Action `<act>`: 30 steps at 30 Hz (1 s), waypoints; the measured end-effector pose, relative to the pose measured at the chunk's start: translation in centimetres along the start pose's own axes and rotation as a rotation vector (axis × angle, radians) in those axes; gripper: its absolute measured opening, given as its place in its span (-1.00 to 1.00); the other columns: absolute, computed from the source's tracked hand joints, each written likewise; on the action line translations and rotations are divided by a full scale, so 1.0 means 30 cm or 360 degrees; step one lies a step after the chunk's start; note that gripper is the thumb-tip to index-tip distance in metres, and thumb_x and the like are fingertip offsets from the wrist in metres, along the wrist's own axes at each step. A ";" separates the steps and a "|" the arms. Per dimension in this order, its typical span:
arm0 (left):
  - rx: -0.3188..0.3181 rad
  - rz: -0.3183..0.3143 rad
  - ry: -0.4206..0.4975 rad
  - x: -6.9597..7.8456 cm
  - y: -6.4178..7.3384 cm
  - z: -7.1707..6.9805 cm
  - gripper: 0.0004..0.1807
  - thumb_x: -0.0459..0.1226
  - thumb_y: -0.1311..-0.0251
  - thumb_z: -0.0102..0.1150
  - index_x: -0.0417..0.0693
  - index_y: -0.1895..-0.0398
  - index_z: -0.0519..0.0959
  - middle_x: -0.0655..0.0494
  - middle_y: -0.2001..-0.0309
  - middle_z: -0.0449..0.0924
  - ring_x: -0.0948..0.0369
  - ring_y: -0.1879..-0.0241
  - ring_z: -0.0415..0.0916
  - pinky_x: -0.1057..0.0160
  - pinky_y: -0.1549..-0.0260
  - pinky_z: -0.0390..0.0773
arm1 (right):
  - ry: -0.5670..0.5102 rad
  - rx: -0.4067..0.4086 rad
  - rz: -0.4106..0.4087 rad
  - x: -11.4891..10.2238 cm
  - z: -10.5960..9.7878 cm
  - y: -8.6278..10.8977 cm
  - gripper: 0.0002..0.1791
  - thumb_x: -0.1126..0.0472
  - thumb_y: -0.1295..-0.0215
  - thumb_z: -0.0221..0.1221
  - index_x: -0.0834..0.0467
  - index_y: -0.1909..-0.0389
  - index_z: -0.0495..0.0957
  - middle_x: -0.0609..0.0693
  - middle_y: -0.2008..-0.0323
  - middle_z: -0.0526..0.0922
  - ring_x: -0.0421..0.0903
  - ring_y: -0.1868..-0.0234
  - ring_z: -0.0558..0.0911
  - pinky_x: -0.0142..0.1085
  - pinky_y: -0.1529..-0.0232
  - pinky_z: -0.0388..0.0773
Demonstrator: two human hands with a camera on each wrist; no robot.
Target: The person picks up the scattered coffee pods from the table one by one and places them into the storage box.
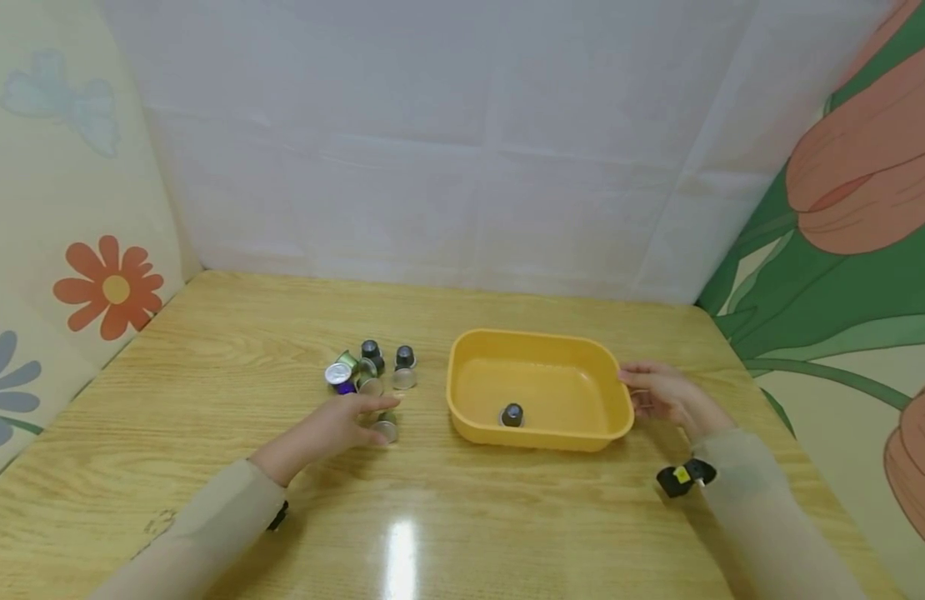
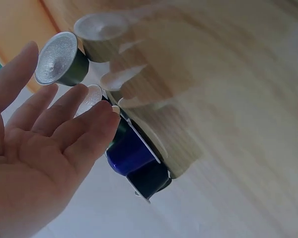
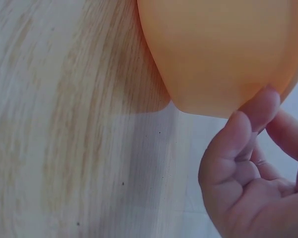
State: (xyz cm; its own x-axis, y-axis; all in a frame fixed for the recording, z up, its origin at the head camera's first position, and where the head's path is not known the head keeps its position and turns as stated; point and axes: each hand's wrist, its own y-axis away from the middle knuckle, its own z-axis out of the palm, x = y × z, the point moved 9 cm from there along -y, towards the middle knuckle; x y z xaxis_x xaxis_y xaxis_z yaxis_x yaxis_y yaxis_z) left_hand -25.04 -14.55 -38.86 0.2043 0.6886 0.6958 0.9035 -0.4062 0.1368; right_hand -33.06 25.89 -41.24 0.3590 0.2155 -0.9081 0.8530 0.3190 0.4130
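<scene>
My left hand [image 1: 331, 431] reaches over the table with thumb and fingers spread. Just beyond its fingertips lies a green coffee capsule [image 1: 386, 430] with a silver lid; in the left wrist view this capsule [image 2: 59, 59] sits between thumb and fingers, apparently not gripped. My right hand [image 1: 668, 396] pinches the right rim of a yellow plastic bin [image 1: 537, 437]. In the right wrist view, the fingertips [image 3: 263, 106] press on the bin's outer wall. One dark capsule [image 1: 512, 414] stands inside the bin, near its front wall.
Behind the left hand several capsules lie clustered, among them a silver-lidded one [image 1: 338, 373], a purple one [image 1: 346, 387] and a dark one [image 1: 370, 350]. Another dark capsule [image 1: 406, 357] stands slightly right of them. A white cloth [image 1: 462, 167] hangs behind the wooden table [image 1: 462, 517].
</scene>
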 end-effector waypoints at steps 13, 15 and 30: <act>0.0020 -0.0025 -0.0141 -0.027 -0.019 0.002 -0.36 -0.28 -0.12 0.36 -0.31 -0.27 0.42 -0.29 -0.27 0.38 -0.26 -0.27 0.26 -0.19 -0.19 0.33 | -0.0005 0.0128 0.0065 -0.006 0.010 0.007 -0.72 0.15 -0.49 0.02 0.20 -0.09 0.41 -0.11 0.45 0.58 -0.21 0.51 0.54 -0.37 0.46 0.53; 0.0011 -0.0019 -0.0162 -0.024 -0.020 0.005 -0.37 -0.28 -0.11 0.36 -0.32 -0.26 0.43 -0.28 -0.25 0.41 -0.24 -0.25 0.30 -0.17 -0.18 0.36 | -0.0004 0.0130 0.0067 -0.006 0.009 0.007 -0.74 0.15 -0.49 0.02 0.19 -0.07 0.42 -0.11 0.46 0.58 -0.21 0.52 0.54 -0.38 0.47 0.53; 0.0027 0.0006 -0.0313 -0.020 -0.034 0.004 -0.54 -0.30 -0.11 0.36 -0.33 -0.09 0.57 -0.21 -0.05 0.59 -0.12 -0.04 0.54 -0.08 -0.03 0.51 | 0.0035 0.0138 0.0074 -0.007 0.009 0.011 -0.65 0.15 -0.50 0.00 0.29 -0.15 0.36 -0.11 0.45 0.59 -0.21 0.51 0.55 -0.37 0.45 0.53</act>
State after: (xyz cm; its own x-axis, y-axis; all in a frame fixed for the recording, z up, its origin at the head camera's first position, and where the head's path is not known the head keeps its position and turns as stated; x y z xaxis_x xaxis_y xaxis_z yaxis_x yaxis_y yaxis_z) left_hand -26.03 -14.48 -39.51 0.2756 0.7919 0.5449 0.9086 -0.3997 0.1213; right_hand -32.76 25.71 -40.94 0.3913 0.2487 -0.8860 0.8657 0.2271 0.4461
